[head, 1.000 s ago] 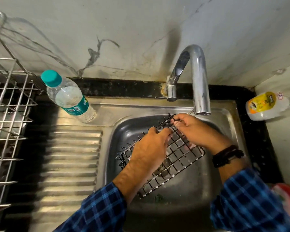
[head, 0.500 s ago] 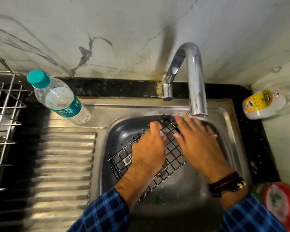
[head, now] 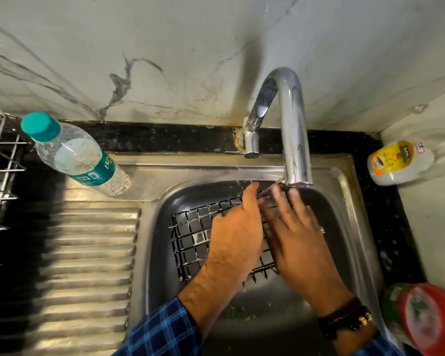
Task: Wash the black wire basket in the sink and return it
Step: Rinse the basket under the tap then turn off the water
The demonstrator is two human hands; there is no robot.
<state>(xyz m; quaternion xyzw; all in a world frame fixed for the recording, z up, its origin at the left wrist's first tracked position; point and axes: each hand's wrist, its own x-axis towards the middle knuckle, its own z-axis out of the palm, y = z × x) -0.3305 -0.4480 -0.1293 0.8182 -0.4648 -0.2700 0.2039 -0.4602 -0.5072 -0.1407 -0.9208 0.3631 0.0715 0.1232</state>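
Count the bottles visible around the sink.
2: a clear plastic water bottle with a teal cap on the drainboard, left; a white bottle with a yellow label on the counter, right. A red-topped container bottom right may be another.

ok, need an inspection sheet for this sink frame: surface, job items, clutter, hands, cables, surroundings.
Surface: steel sink with ribbed drainboard, set in a black counter.
Job's things: black wire basket lies in the basin, its far edge under the tap; whether water is flowing cannot be told.
Clutter: water bottle on the sink's back left ledge; white bottle with yellow label in the right corner; red-capped container at lower right.
Hands: left hand and right hand both rest on the basket, fingers straight, pointing toward the tap.
Cables: nothing seen.
Surroundings: wire dish rack at left; stained wall behind.
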